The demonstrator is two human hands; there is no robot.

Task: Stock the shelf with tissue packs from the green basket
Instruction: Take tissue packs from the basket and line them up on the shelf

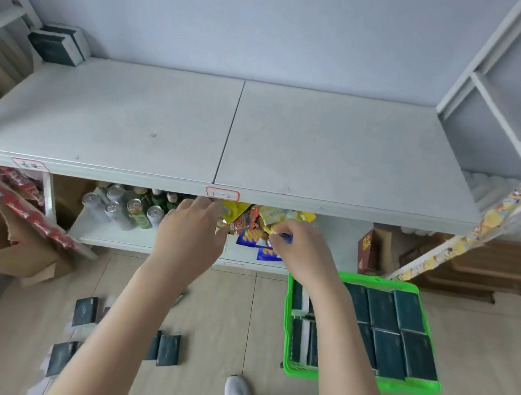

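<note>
A green basket point(373, 280) stands on the floor at the right, holding several dark green tissue packs point(402, 313). Two more tissue packs point(58, 44) lie stacked in the far left corner of the white shelf point(163, 119). Several packs point(168, 348) lie scattered on the floor at the lower left. My left hand point(189, 234) and my right hand point(302, 248) reach forward side by side just below the shelf's front edge. Their fingers are loosely curled and I see no pack in either. The right forearm crosses over the basket's left side.
The lower shelf holds drink cans point(126, 207), colourful snack packets point(250, 219) and a red-brown box point(366, 249). An open cardboard box point(0, 250) sits at the left. A white frame point(493, 111) rises at the right. My white shoe point(237, 391) is on the floor.
</note>
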